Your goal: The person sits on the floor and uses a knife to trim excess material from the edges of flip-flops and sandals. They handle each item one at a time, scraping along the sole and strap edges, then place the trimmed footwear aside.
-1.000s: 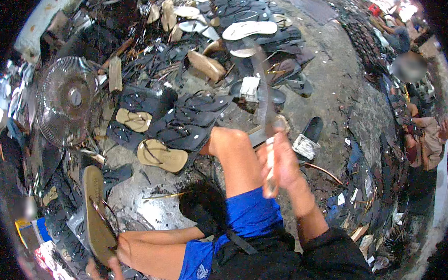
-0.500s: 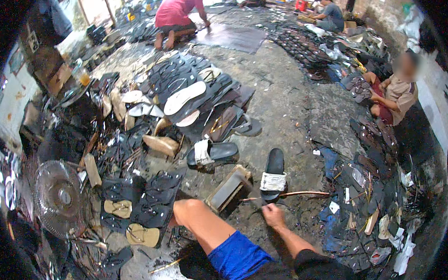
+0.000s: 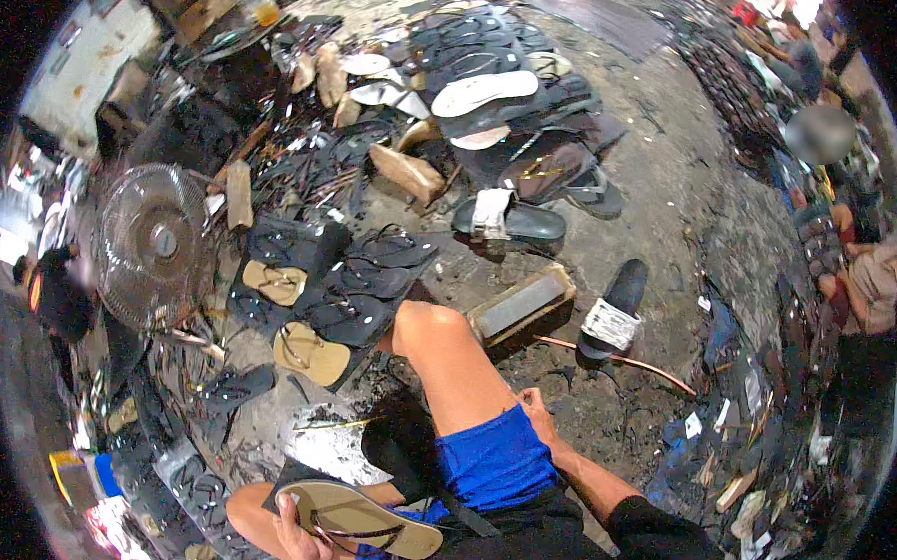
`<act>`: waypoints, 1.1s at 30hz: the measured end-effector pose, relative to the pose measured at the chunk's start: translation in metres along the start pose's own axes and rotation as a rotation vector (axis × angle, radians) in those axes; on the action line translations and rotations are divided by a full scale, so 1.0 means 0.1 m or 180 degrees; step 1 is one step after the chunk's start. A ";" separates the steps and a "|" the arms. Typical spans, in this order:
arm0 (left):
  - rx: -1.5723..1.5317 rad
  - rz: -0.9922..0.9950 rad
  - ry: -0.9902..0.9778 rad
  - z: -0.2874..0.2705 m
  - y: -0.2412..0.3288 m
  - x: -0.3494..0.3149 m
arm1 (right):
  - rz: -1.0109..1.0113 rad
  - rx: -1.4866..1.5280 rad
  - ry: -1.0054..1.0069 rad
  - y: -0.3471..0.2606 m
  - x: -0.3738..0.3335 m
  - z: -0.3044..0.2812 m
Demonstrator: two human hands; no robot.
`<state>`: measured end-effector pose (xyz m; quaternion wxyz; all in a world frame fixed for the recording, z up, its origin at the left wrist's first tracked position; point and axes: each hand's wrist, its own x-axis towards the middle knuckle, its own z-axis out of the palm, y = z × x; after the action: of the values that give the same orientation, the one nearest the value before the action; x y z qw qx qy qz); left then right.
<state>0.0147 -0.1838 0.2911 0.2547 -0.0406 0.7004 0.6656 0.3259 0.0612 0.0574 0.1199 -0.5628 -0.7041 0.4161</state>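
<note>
**Left hand holds a tan sandal; right hand rests curled at the thigh**

We see our left hand (image 3: 302, 539) at the lower edge of the view, palm up beneath a tan sandal (image 3: 358, 516). The fingers curl around the sandal's near end, gripping it, with the thumb against its side. The sandal lies nearly flat across the left thigh, its dark straps facing up and its far end pointing toward our right.

Our right forearm comes in from the lower right, bent at the elbow in a black sleeve, and runs up toward the raised right knee. The right hand (image 3: 538, 409) sits just beside the blue shorts (image 3: 491, 462), fingers drawn in loosely. We cannot tell whether it pinches anything; whatever lies between the fingertips is too small to make out.

On the floor (image 3: 663, 189) just beyond the knee lies a rectangular block (image 3: 521, 303), tilted, with a grey top face. A thin reddish rod (image 3: 615, 359) runs along the floor from the block toward the right. A black slide (image 3: 612, 312) with a white band lies just beside the block, and another one (image 3: 506, 220) lies farther up.

To our left, dark and tan sandals lie in a heap (image 3: 318, 284) near a fan (image 3: 155, 242). More soles are spread toward the floor's far edge. Another person (image 3: 869, 288) sits at the right edge.
</note>
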 end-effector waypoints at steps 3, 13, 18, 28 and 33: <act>-0.0222 -0.0040 0.0114 -0.02 -0.11 -0.03 | -0.0638 -0.0595 0.0778 0.05 0.51 -0.20; -0.0496 0.0215 0.0457 0.28 0.12 0.03 | -0.0396 -0.0352 -0.0613 -0.15 -0.27 -0.41; -0.0694 0.0368 0.0382 0.03 0.65 0.24 | 0.0122 0.3095 0.0179 -1.41 -0.82 -1.51; -0.0863 -0.0219 0.0235 -0.39 0.77 -0.46 | -0.2115 0.0645 -0.2124 -2.25 -1.41 -0.69; -0.0800 -0.0438 0.0435 -0.40 0.66 -0.62 | -0.2227 0.0758 -0.2180 -2.14 -1.51 -0.67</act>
<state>0.0298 -0.2323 0.3759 0.2444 -0.1652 0.6229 0.7246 0.2711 -0.0479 0.2985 0.0776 -0.1066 -0.7972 0.5892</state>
